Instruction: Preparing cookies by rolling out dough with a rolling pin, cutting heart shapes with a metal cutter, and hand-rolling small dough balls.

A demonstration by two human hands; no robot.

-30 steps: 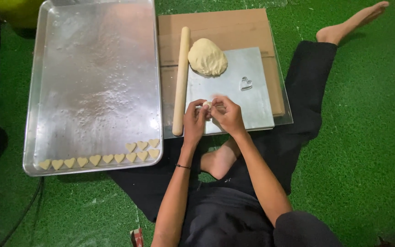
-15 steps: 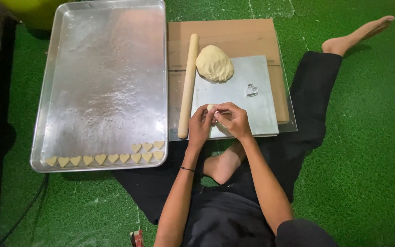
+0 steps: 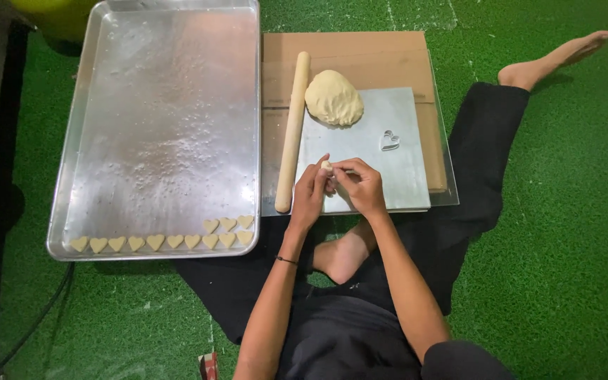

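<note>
Because the small piece of dough (image 3: 326,167) is pinched between the fingertips of both hands, it could be squashed out of shape or torn by too much pressure, and it is judged that a soft scrap like this could also stick to the fingers or be dropped onto the grass. It is held just above the near edge of the metal sheet (image 3: 388,176). So little of it shows that no long axis or pointing direction can be made out; it reads as a roundish lump. The left hand (image 3: 311,193) is closed around it from the left, the right hand (image 3: 360,184) from the right, fingers curled and touching.

Beyond the hands, a heart-shaped cutter (image 3: 389,140) lies flat on the sheet, and a dough mound (image 3: 333,98) sits at its far corner. A rolling pin (image 3: 293,131) is laid alongside, pointing away from the person. Further left, a baking tray (image 3: 163,105) carries heart cut-outs (image 3: 167,241) along its near edge.
</note>
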